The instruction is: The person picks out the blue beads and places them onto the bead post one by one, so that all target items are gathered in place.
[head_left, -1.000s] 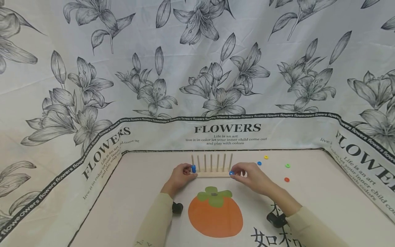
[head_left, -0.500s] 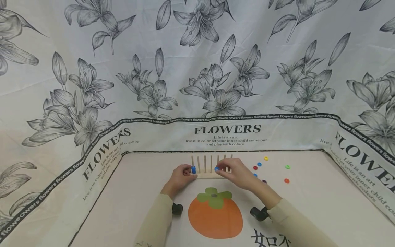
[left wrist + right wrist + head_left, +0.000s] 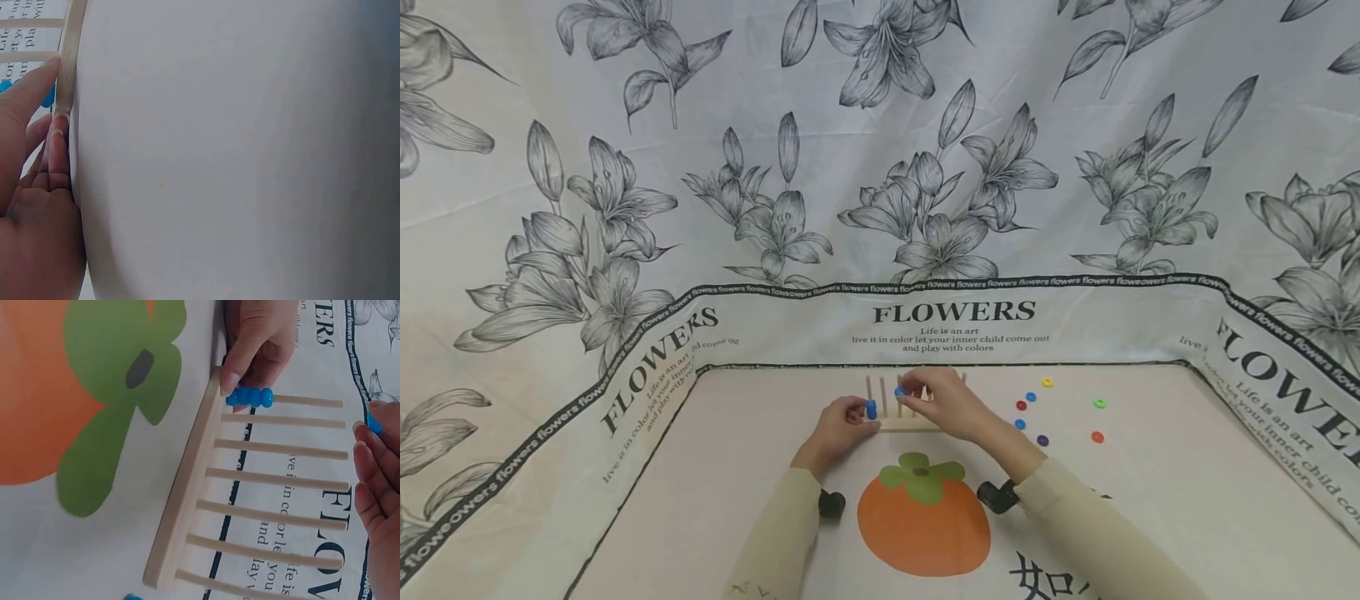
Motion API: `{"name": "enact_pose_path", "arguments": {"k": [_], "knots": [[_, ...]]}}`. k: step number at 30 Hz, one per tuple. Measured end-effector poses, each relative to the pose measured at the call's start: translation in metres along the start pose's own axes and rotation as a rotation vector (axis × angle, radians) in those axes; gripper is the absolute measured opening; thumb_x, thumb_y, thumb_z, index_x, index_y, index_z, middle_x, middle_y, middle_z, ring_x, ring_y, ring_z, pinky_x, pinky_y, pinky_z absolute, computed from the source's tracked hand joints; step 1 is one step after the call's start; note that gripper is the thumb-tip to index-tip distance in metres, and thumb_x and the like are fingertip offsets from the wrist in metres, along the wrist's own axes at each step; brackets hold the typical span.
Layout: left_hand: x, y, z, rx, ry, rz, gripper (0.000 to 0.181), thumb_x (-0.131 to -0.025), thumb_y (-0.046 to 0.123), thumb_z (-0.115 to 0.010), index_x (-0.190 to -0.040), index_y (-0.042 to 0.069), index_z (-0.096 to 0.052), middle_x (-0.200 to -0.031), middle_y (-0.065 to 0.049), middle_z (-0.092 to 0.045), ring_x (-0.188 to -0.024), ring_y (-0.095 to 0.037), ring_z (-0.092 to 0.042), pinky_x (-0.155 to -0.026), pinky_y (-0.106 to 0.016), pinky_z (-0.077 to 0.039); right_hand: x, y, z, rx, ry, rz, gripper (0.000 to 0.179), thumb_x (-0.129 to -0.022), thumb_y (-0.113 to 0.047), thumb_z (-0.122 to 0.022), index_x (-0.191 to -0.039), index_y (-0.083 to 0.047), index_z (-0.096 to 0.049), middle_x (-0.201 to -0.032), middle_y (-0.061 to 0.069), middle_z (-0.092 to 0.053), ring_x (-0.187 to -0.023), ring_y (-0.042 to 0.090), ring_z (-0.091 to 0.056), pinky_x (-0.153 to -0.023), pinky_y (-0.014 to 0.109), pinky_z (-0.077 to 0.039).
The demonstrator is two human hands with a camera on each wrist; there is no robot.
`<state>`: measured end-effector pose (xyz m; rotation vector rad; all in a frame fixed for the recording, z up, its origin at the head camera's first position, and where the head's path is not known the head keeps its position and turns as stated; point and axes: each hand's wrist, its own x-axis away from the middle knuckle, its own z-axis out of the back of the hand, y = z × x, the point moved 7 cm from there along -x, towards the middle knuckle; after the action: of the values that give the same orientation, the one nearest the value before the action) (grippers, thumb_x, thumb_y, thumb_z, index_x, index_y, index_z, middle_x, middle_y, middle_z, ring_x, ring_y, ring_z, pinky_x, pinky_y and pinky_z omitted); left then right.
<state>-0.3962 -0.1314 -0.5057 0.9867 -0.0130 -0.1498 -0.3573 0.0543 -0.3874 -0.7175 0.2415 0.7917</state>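
A wooden peg rack (image 3: pixel 181 487) with a row of upright pegs stands on the cloth. My left hand (image 3: pixel 835 429) grips its left end, and the left wrist view shows the thumb (image 3: pixel 37 87) along the base. Blue beads (image 3: pixel 250 396) are stacked low on the leftmost peg, beside that hand. My right hand (image 3: pixel 955 404) pinches another blue bead (image 3: pixel 374 422) between thumb and fingers. In the right wrist view this bead is apart from the pegs, out beyond their tips. The right hand covers several pegs in the head view.
Right of the rack lie loose beads: yellow (image 3: pixel 1047 382), red (image 3: pixel 1021 406), purple (image 3: pixel 1042 440), green (image 3: pixel 1099 402), orange (image 3: pixel 1097 437) and two blue. A printed persimmon (image 3: pixel 923 525) marks the cloth in front. Flower-printed fabric (image 3: pixel 955 325) rises behind the rack.
My right hand has moved left along the rack, carrying the blue bead from the right end toward the left pegs and upward. The left hand has stayed at the rack's left end.
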Motion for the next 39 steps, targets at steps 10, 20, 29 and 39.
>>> {"name": "enact_pose_path", "arguments": {"k": [10,20,29,39], "knots": [[0.000,0.002,0.001,-0.008,-0.012,-0.006,0.047,-0.091,0.022,-0.079,-0.129,-0.001,-0.064,-0.105,-0.008,-0.062,-0.093,-0.018,-0.056,-0.085,-0.037,-0.050,-0.030,-0.006,-0.010,0.029,0.002,0.053,0.010,-0.097,-0.014,-0.071,-0.105,-0.008,-0.073,-0.093,-0.003,-0.070,-0.082,0.009,-0.062,-0.076,0.036,-0.054],[0.000,0.001,0.002,0.000,-0.020,-0.023,0.046,-0.090,0.022,-0.080,-0.127,-0.001,-0.065,-0.105,-0.008,-0.062,-0.091,-0.018,-0.055,-0.083,-0.036,-0.050,-0.051,-0.004,-0.020,0.025,-0.038,-0.014,0.012,-0.099,-0.015,-0.069,-0.107,-0.007,-0.072,-0.095,0.000,-0.070,-0.086,0.012,-0.062,-0.075,0.029,-0.052],[-0.001,0.003,0.002,-0.006,-0.015,-0.030,0.045,-0.091,0.021,-0.079,-0.127,-0.002,-0.064,-0.103,-0.008,-0.062,-0.090,-0.018,-0.054,-0.082,-0.035,-0.049,-0.058,-0.001,-0.026,-0.001,-0.037,0.008,0.011,-0.099,-0.010,-0.068,-0.106,-0.003,-0.072,-0.099,0.005,-0.071,-0.088,0.017,-0.063,-0.080,0.042,-0.055],[-0.001,-0.001,0.001,-0.017,-0.010,-0.005,0.046,-0.090,0.022,-0.079,-0.127,0.000,-0.064,-0.099,-0.006,-0.061,-0.088,-0.017,-0.053,-0.080,-0.033,-0.047,-0.059,0.007,-0.032,-0.005,-0.046,-0.029,0.014,-0.098,-0.013,-0.069,-0.109,-0.004,-0.072,-0.100,0.005,-0.072,-0.088,0.015,-0.063,-0.082,0.042,-0.056]]}}
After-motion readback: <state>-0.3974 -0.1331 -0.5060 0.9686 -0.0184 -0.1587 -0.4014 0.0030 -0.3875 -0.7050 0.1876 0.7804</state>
